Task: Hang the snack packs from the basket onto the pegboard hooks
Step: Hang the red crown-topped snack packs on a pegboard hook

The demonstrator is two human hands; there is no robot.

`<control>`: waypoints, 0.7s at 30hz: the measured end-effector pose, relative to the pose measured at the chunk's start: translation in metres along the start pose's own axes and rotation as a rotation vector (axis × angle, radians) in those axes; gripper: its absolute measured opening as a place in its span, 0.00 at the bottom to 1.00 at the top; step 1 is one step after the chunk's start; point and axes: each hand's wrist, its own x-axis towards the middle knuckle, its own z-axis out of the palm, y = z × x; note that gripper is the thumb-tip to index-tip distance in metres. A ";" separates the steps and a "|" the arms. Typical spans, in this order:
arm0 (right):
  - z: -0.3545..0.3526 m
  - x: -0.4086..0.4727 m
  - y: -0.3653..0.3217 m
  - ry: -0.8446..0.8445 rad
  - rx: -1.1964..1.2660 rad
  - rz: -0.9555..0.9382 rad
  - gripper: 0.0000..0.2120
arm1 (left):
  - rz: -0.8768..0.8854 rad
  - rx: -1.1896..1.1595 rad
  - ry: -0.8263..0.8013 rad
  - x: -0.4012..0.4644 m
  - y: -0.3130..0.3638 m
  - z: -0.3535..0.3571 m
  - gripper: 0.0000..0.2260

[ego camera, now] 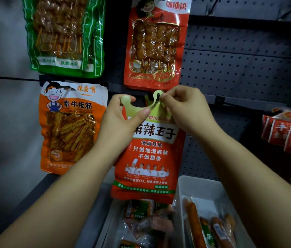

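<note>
A red snack pack (150, 158) with a pale green crown-shaped top hangs against the dark pegboard (239, 65). Its top tab sits over a black hook (158, 96), whose tip shows through the hole. My left hand (123, 120) pinches the left point of the crown top. Just right of the hook, the tab is pinched by my right hand (185, 108). Below, a white basket (185, 187) holds more snack packs (146, 221) and sausage sticks (203, 226).
Three packs hang on the board: a green one (64, 34) at upper left, a red skewer pack (156, 42) above the hook, an orange one (71, 126) at left. Red boxes (287, 133) sit at right. A grey wall (3, 104) bounds the left.
</note>
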 end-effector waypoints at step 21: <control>0.050 0.031 0.112 0.164 0.081 0.357 0.06 | -0.258 0.123 -0.136 0.066 -0.095 0.064 0.15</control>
